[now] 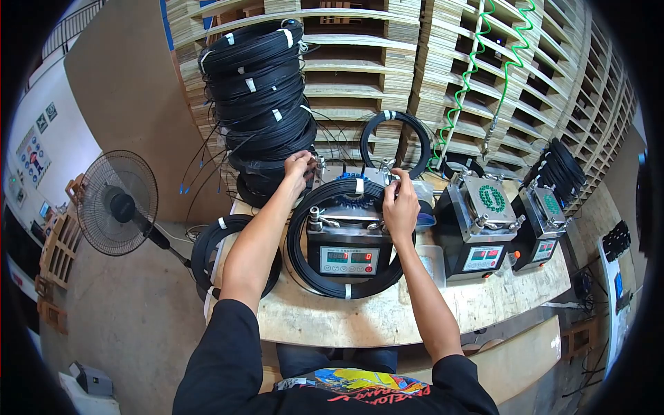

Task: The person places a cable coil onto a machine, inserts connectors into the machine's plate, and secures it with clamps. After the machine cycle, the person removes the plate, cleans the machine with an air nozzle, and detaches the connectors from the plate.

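Observation:
A coil of black cable (296, 238) with white tape bands hangs around the front of a benchtop machine (332, 243) that has a red digital display. Blue connectors (354, 201) sit in a ring on the machine's top, partly hidden by the coil. My left hand (299, 170) is at the machine's rear left corner, beside a metal clamp post, with fingers curled together. At the right side of the top, my right hand (401, 206) has thumb and fingers pinched close to another post. What either hand grips is too small to make out.
A tall stack of black cable coils (256, 90) stands at the back left. Two similar machines (477, 232) (543, 225) are on the right of the wooden table (311, 325). A fan (119, 197) is at left, pallets (346, 86) behind, and green air hoses (465, 83) hang down.

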Motion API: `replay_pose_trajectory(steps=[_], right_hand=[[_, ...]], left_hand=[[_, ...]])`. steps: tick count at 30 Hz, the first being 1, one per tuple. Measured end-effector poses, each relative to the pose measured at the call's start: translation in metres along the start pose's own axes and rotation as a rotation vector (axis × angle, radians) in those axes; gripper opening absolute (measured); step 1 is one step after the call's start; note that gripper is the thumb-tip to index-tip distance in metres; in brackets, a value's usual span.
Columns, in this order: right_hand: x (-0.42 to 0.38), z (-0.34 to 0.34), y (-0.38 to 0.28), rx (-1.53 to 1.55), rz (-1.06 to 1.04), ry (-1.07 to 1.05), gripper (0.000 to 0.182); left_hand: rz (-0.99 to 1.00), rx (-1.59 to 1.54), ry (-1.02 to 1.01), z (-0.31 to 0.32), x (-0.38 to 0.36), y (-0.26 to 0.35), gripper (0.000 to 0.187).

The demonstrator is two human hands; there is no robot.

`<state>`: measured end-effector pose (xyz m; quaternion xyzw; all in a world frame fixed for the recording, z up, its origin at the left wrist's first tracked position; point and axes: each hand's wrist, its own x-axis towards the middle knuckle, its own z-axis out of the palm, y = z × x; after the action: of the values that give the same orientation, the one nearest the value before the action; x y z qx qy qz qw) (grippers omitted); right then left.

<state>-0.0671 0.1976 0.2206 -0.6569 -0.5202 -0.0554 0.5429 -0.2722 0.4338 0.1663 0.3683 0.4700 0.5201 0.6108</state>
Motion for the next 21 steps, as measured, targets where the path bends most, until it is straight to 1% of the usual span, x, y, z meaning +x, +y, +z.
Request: replay_pose_trajectory(steps=[4, 5, 6, 8, 10, 12, 13, 14, 16, 17, 18, 20, 21], right_hand=[[0.0, 0.002, 0.001, -0.003, -0.007, 0.008, 0.03], [0.001, 0.002, 0.002, -0.017, -0.016, 0.016, 0.03], [0.001, 0.002, 0.002, -0.018, -0.015, 0.02, 0.03], [0.001, 0.002, 0.002, -0.004, -0.009, 0.013, 0.031], [0.0, 0.0, 0.002, 0.001, -0.001, 0.009, 0.03], [0.001, 0.002, 0.001, 0.012, 0.006, 0.007, 0.03], [0.0, 0.002, 0.002, 0.017, -0.006, 0.024, 0.03], [0.001, 0.002, 0.003, 0.019, -0.021, 0.042, 0.03], [0.002, 0.0, 0.001, 0.028, -0.012, 0.035, 0.03], [0.001, -0.001, 0.0, 0.039, -0.002, 0.025, 0.03], [0.001, -0.001, 0.001, 0.037, 0.002, 0.022, 0.03], [0.001, 0.0, 0.002, 0.05, 0.0, 0.034, 0.03], [0.001, 0.0, 0.003, 0.053, -0.016, 0.042, 0.03]], left_hand=[[-0.048, -0.109, 0.018, 0.006, -0.006, -0.003, 0.023], [-0.05, -0.08, 0.016, 0.006, -0.005, -0.002, 0.029], [-0.049, -0.079, 0.012, 0.009, -0.008, -0.001, 0.029], [-0.007, 0.003, 0.057, 0.013, -0.014, -0.001, 0.039], [0.004, -0.01, 0.069, 0.012, -0.011, -0.005, 0.04], [0.069, -0.187, -0.031, 0.01, -0.007, -0.01, 0.04], [0.074, -0.191, -0.067, 0.007, -0.003, -0.011, 0.046], [0.073, -0.189, -0.068, 0.004, 0.0, -0.012, 0.046], [0.063, -0.157, -0.09, 0.003, -0.008, -0.007, 0.053], [0.076, -0.066, -0.108, 0.0, -0.011, -0.003, 0.057], [0.121, 0.078, -0.117, 0.0, -0.028, 0.006, 0.055], [0.221, 0.345, -0.118, 0.001, -0.069, 0.026, 0.047], [0.351, 0.449, -0.154, -0.007, -0.077, 0.024, 0.042]])
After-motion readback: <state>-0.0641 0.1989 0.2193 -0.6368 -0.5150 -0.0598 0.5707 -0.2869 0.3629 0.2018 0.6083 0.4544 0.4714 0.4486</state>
